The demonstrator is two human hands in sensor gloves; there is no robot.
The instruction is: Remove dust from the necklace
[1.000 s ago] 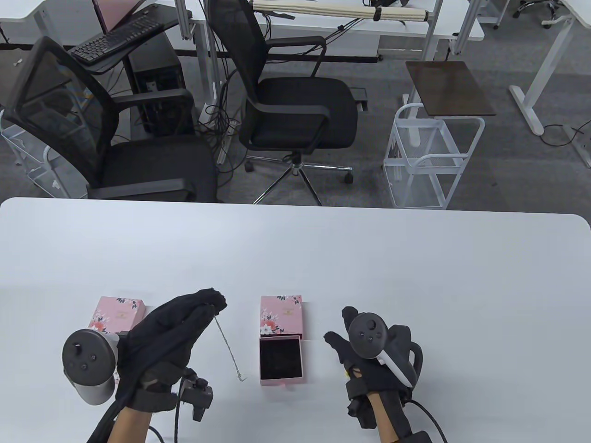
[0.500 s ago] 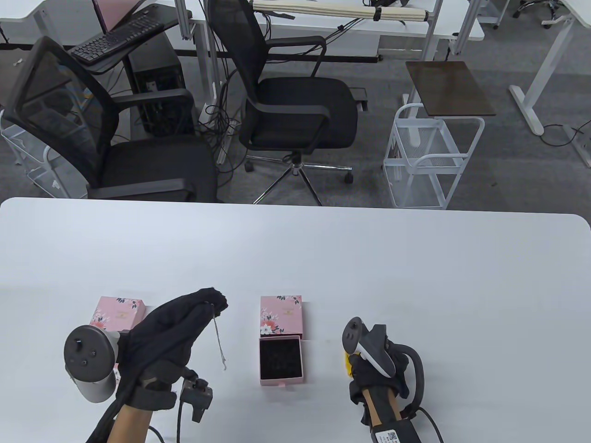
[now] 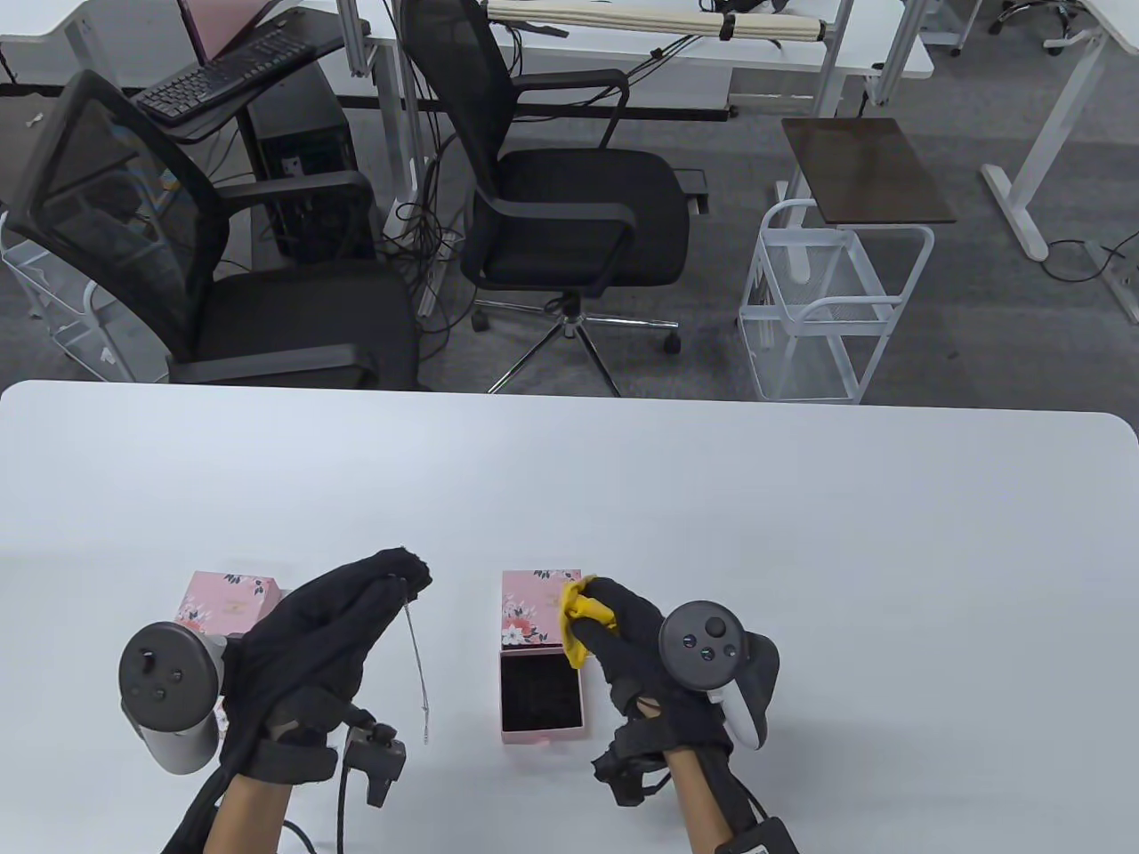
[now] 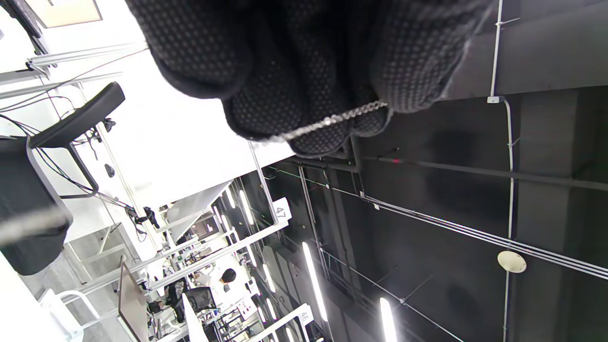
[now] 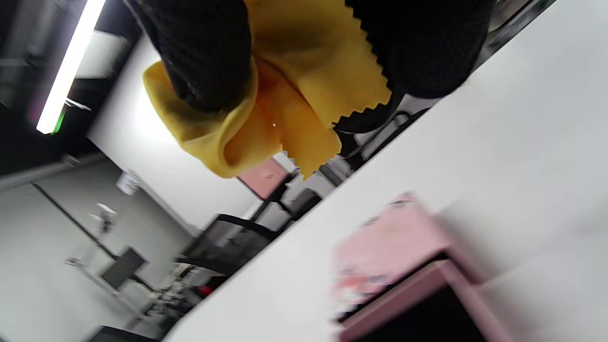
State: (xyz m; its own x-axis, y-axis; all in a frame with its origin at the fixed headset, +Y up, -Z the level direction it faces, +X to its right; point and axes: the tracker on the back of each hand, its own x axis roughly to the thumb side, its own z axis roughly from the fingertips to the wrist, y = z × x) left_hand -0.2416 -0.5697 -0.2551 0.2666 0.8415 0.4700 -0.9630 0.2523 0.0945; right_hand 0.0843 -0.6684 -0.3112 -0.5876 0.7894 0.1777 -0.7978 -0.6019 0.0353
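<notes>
Dusting not started yet, judging by the layout: necklace is out of its box and cloth is in hand, but the two aren't touching.

Left hand is pinching the chain at its top end between fingertips, raised above the desk; chain is hanging straight down, lower end near the desk surface, contact unclear.

Right hand is gripping a crumpled yellow cloth, fingers curled round it, hovering over the far end of the open pink box.

Cloth is sitting right of the chain, apart from it. A second, closed pink box is lying far-left, partly behind the left hand.

Left to do: bring cloth to chain, wipe along its length.
</notes>
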